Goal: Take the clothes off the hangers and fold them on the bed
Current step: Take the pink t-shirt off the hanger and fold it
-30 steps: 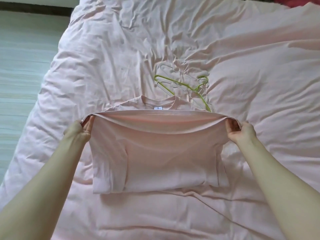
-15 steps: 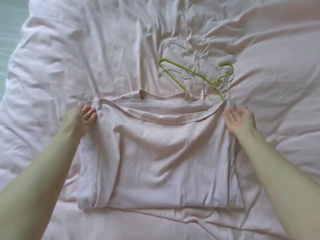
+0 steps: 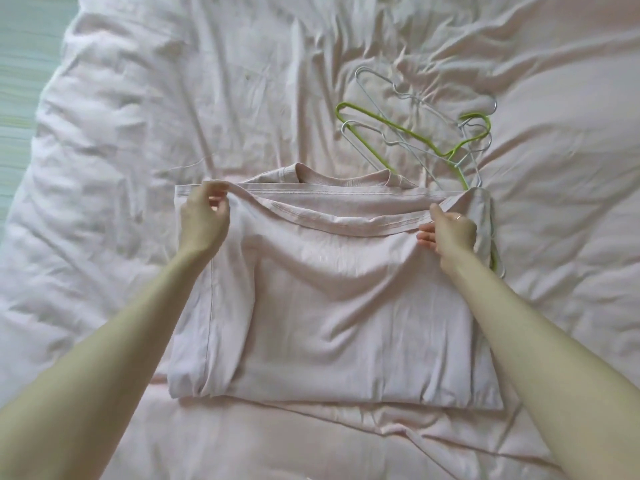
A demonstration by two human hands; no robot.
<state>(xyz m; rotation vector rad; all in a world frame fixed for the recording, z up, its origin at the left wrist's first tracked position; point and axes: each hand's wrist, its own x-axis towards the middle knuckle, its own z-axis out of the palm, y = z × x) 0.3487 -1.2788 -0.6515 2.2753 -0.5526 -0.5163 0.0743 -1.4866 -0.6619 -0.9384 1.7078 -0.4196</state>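
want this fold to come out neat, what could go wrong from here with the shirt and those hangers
The shirt right edge lies over the hangers, so a wire end may snag the cloth or lift with it. The hem sags between the left hand and right hand, so the fold could land crooked. The pink bedding is rumpled beneath, which may press creases in.

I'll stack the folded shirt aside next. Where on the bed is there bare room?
Bare duvet lies left of the pink shirt, and also below its near fold. The upper right is crowded by the hangers, which reach under the shirt's right corner.
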